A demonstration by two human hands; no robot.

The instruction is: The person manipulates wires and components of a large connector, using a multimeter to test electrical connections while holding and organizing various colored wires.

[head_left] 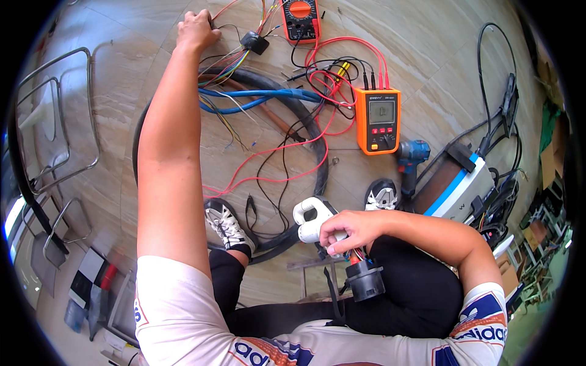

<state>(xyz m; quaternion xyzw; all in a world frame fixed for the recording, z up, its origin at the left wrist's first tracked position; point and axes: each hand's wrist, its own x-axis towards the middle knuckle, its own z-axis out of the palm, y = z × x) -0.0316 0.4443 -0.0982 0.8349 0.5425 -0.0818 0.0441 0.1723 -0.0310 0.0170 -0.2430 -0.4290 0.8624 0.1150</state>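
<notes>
My left hand (196, 29) reaches far forward and grips thin coloured wires (226, 64) fanning out of a thick black cable (305, 116) on the floor. My right hand (349, 230) rests near my knee, closed on a white plug handle (311, 216) whose black round connector end (365, 280) hangs below with red and other wires showing. The thick black cable curves from the wire bundle back toward the plug. A blue hose (262, 94) lies across the cable.
An orange box meter (378, 119) with red and black leads (342, 55) sits ahead right; an orange multimeter (300, 18) lies further away. A blue drill (410, 155) and a white-and-blue unit (464, 186) are at right. Metal chair frames (61, 122) stand left. My shoes (227, 224) are on the floor.
</notes>
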